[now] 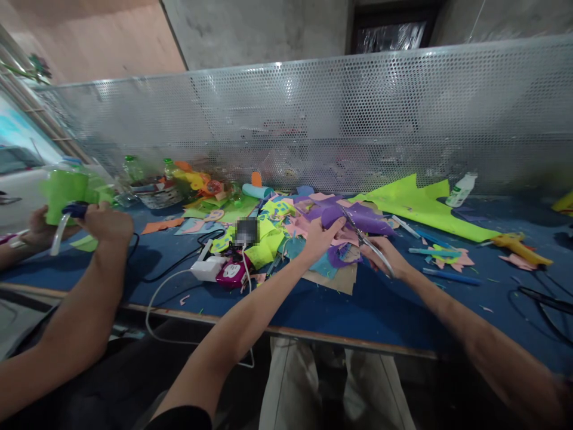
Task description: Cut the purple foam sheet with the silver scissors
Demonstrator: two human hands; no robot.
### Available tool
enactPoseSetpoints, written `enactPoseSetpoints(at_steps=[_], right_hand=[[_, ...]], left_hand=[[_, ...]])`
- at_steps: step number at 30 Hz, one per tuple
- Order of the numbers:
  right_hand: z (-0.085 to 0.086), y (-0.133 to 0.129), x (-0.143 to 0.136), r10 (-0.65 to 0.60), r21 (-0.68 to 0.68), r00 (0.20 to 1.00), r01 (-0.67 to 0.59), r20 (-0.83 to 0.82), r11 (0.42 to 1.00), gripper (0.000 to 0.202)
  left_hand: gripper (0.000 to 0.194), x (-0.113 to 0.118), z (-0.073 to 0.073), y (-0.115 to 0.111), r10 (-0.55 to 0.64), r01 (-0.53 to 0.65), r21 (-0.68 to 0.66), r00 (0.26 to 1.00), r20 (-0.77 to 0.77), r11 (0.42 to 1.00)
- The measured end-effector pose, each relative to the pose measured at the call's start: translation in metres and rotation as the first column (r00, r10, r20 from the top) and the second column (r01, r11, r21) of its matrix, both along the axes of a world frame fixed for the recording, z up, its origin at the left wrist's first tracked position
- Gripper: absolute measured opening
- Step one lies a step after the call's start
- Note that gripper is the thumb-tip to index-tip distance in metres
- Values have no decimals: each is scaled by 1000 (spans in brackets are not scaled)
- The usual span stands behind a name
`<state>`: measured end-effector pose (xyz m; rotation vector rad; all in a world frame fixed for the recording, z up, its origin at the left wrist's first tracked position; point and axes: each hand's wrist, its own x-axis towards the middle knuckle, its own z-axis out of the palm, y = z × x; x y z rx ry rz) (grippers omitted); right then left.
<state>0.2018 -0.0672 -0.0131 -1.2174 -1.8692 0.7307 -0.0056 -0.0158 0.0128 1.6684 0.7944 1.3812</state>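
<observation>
My right hand (379, 253) is closed round a pair of scissors (366, 240), whose blades point up and left to the edge of a purple sheet (364, 220). With closed fingers my left hand (321, 239) grips the near left side of that sheet. Whether the blades are cutting the sheet, I cannot tell. Beneath both hands lies a heap of coloured scraps, among them a teal piece (316, 260) and a brown sheet (342, 280). A lime-green sheet (412, 200) stretches out behind and to the right of my right hand.
At the left, a co-worker's hands (105, 224) hold a glue gun by a green-wrapped bottle (65, 190). A power strip (233, 272) with a white cable is left of my left forearm. Right are pens (452, 276), a yellow glue gun (521, 249) and a white bottle (462, 190). A perforated metal panel (268, 113) stands behind.
</observation>
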Motion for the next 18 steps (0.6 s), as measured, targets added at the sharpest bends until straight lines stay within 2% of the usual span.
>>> enactPoseSetpoints(at_steps=[4, 9, 13, 18], right_hand=[[-5, 2, 1, -36, -65, 999, 36, -2, 997, 42], [-10, 9, 5, 98, -2, 993, -99, -68, 995, 45], [-10, 11, 8, 182, 8, 982, -181, -60, 983, 41], [-7, 6, 7, 164, -3, 985, -164, -58, 986, 40]], left_hand=[[45, -1, 3, -3, 38, -37, 34, 999, -32, 999], [46, -2, 1, -2, 30, -26, 58, 997, -74, 998], [48, -3, 1, -3, 45, -27, 121, 987, -152, 992], [49, -3, 4, -7, 36, -9, 139, 980, -195, 990]])
